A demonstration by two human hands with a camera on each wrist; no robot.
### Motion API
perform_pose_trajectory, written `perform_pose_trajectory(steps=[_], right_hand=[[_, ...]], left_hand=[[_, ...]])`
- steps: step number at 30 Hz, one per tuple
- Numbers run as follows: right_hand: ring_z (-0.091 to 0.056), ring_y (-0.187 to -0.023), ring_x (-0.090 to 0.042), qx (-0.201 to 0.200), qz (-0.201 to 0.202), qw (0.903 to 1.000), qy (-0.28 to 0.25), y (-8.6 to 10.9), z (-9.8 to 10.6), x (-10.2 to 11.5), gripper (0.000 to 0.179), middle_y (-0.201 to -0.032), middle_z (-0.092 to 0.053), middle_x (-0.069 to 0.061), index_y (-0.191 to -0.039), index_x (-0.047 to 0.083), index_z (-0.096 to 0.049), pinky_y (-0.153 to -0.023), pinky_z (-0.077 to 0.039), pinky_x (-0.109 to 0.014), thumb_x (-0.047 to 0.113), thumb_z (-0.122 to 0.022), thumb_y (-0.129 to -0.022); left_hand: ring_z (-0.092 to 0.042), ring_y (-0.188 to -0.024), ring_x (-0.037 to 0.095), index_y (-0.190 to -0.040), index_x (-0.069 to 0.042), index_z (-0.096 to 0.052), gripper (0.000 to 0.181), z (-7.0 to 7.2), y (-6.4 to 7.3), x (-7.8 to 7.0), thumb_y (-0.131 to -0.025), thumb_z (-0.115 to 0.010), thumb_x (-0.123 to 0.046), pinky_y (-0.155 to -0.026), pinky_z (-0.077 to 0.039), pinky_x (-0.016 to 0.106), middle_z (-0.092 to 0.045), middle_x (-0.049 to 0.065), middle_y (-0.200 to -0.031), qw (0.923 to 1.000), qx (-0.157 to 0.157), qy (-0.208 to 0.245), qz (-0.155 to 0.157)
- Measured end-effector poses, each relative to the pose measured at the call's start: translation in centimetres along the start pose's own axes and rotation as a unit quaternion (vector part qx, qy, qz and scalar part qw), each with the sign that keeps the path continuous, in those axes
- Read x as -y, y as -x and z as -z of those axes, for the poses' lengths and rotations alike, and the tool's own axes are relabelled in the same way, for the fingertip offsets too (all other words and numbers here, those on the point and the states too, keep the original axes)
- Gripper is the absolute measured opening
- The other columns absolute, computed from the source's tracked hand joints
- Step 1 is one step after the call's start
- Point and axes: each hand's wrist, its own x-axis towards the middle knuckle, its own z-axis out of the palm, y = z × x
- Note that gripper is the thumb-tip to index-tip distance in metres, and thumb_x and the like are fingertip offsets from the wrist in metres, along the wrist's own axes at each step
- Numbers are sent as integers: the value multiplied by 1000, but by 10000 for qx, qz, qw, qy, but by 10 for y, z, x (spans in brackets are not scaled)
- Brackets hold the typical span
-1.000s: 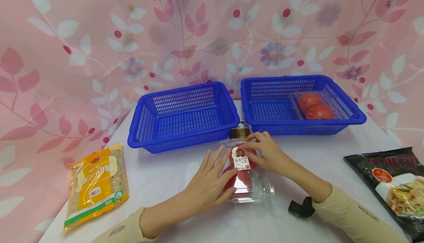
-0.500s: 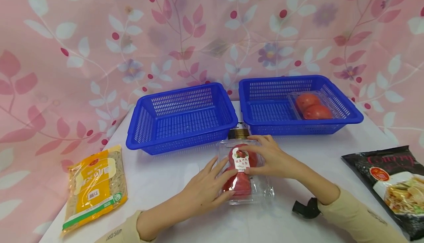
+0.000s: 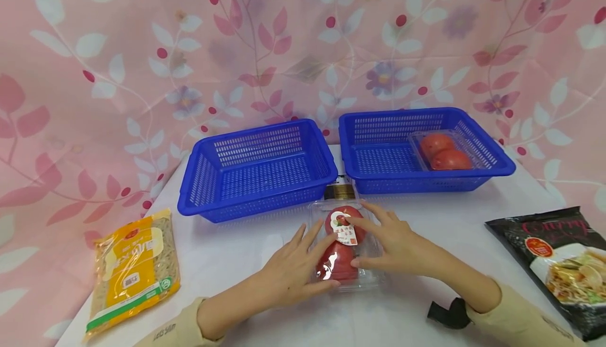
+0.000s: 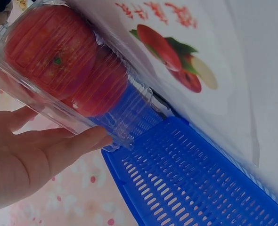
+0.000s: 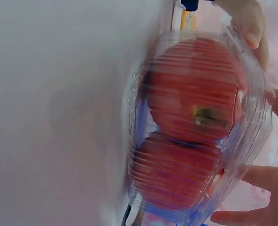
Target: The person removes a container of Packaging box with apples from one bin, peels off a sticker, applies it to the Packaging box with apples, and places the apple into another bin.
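Note:
A clear plastic box point(image 3: 369, 281) holding two red apples point(image 3: 338, 263) lies on the white table between my hands. A white label point(image 3: 349, 236) with a fruit picture and red characters is on its lid. My left hand point(image 3: 289, 268) lies along the left side, fingers spread, with the index fingertip at the label's edge. On the right, my right hand point(image 3: 402, 244) has its index finger near the label's top and the thumb at the box's lower part. Both wrist views show the apples point(image 4: 52, 52) through the ribbed plastic. Another printed white label point(image 4: 172, 61) lies close to the left wrist camera.
Two blue baskets stand behind: the left basket point(image 3: 265, 201) and the right basket point(image 3: 426, 184), which holds another box of red fruits point(image 3: 450, 159). A dark container point(image 3: 339, 189) sits between them. A yellow bag point(image 3: 134, 268) lies left, a black noodle packet point(image 3: 554, 268) right.
My right hand has shifted right and its fingers have spread, from close together on the label to farther apart. The left hand stays nearly in place. The head view has shifted slightly.

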Motion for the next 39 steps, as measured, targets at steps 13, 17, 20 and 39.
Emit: perform_pose_trajectory(steps=[13,17,20,39], right_hand=[[-40,-118,-45,184,-205,9988,-399,7,-10,12,83,-145,-18,-16,-143,32,-29,-76,-46,-60,68,-55,-74],[-43,-113,-42,-38,-60,9995,-296,8,-13,16,81,-143,-21,-17,-141,25,-34,-76,-46,-58,67,-55,-75],[-43,-111,-40,-70,-28,9994,-337,8,-13,19,80,-142,-23,-16,-140,23,-36,-76,-47,-57,66,-55,-76],[-41,-116,-37,-333,82,9994,76,7,8,41,78,-149,-20,-8,-142,31,-34,-73,-49,-55,70,-50,-76]], left_hand=[[-33,-129,33,-144,-23,-27,84,-3,-11,4,-76,-58,-63,-79,-50,45,-9,13,-151,9950,-76,974,-187],[-34,-129,33,-142,-22,-32,80,-4,-13,3,-77,-60,-60,-82,-48,44,-13,15,-150,9934,-236,1074,-329],[-35,-128,32,-139,-23,-36,75,-4,-14,3,-77,-62,-56,-85,-47,43,-16,14,-150,9917,-420,1090,-546],[-38,-126,34,-135,-25,-45,71,27,-2,-3,-74,-70,-51,-80,-50,40,-22,6,-150,9871,-1076,1093,-471]])
